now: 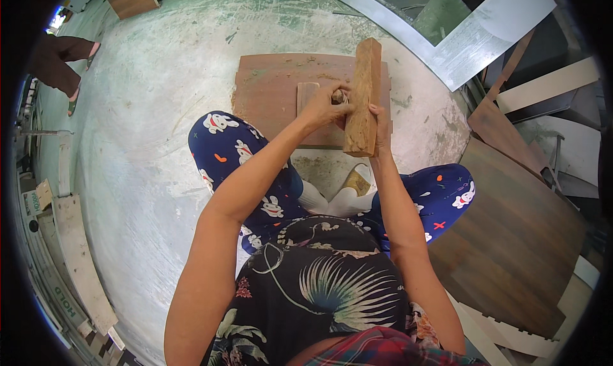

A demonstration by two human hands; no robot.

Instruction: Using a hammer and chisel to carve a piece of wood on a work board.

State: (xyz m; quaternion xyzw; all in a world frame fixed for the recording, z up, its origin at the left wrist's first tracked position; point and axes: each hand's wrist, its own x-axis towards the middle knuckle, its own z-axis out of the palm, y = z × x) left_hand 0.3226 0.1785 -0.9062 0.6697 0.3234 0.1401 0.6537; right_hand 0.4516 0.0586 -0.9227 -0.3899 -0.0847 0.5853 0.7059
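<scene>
I sit on the floor with a brown wooden board [262, 79] in front of me, bits of debris scattered on it. Held tilted above the board is a long, rough wooden block [363, 98]. Along its right side my right hand [382, 126] is closed, with the thumb on the near face. At the block's left side, my left hand [324, 107] is curled round a small brown round-ended piece [338, 97], whose kind I cannot make out; its far end is hidden. A smaller flat wooden piece [307, 95] lies on the board beside my left hand.
Wooden and white panels [511, 219] are piled on the right, with a pale frame [472, 47] at the far right. Long wooden strips [80, 257] lie at the left. A person's legs [60, 63] stand at the far left.
</scene>
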